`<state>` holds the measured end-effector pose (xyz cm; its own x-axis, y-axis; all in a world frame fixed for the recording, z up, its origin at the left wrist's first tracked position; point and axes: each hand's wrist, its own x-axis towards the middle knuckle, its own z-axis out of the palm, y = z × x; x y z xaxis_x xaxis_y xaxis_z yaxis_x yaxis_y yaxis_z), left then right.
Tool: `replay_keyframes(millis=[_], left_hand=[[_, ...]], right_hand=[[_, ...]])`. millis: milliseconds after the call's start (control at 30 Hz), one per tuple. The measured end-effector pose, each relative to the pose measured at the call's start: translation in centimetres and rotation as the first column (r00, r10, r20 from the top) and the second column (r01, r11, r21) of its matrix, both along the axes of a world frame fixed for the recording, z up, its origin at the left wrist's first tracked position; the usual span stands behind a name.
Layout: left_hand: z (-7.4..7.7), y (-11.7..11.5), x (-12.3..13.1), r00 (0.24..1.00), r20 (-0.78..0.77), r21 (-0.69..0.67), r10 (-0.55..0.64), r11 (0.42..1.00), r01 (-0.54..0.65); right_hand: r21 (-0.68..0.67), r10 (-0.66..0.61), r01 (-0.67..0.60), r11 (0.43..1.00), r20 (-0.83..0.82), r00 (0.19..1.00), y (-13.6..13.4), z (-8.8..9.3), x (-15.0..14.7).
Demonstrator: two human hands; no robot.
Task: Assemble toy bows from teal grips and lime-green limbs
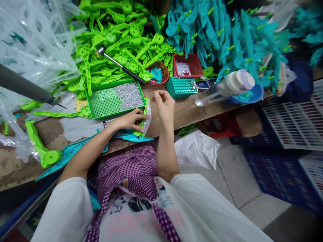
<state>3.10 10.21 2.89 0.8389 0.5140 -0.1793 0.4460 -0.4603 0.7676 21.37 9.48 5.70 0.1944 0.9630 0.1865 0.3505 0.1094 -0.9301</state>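
My left hand (pixel 131 120) lies over a bright green plastic part (pixel 138 133) with a translucent whitish piece (pixel 148 119) along its right side, its fingers gripping the part at the table edge. Beneath that hand a teal plastic part (pixel 131 135) sticks out to both sides. My right hand (pixel 166 106) is raised just to the right, thumb and fingers pinched together. A tiny thin item shows at its fingertips, too small to name. Beside my left hand stands a green tray (pixel 102 104) with many small silvery metal pieces (pixel 127 95) heaped at its right end.
Green parts (pixel 121 60) pile up behind the tray, with a hammer (pixel 121 65) lying across them. Red baskets (pixel 189 60), a teal box (pixel 181 86) and a clear bottle (pixel 224 85) stand to the right. An electric screwdriver (pixel 27 85) hangs at left.
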Motion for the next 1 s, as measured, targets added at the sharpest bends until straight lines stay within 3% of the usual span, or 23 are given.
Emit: replay_keyframes(millis=[133,267,433,633,833,1000], left_hand=[[0.0,0.2,-0.2,0.999,0.005,-0.018,-0.034,0.999,0.034],[-0.3,0.2,-0.4,0.999,0.027,-0.015,-0.022,1.000,0.023],[-0.2,0.2,-0.9,0.993,0.114,-0.023,-0.003,1.000,0.006],[0.4,0.1,-1.2,0.981,0.151,-0.141,0.125,0.985,-0.104],[1.2,-0.4,-0.9,0.983,0.051,-0.017,0.177,0.984,-0.176],[0.7,-0.6,-0.6,0.976,0.041,0.014,0.213,0.977,-0.214]], right_hand=[[-0.068,-0.044,0.045,0.997,0.011,0.999,-2.8,-2.7,2.9],[-0.020,-0.005,0.007,1.000,0.127,0.992,-4.1,-4.4,3.4],[0.082,-0.002,-0.017,0.997,0.220,0.975,-4.0,-4.6,3.4],[0.049,0.045,-0.057,0.997,0.226,0.973,-3.8,-5.2,3.6],[0.017,0.075,-0.082,0.997,0.243,0.967,-3.6,-5.9,3.4],[0.012,0.093,-0.100,0.995,0.255,0.962,-3.0,-5.8,3.3]])
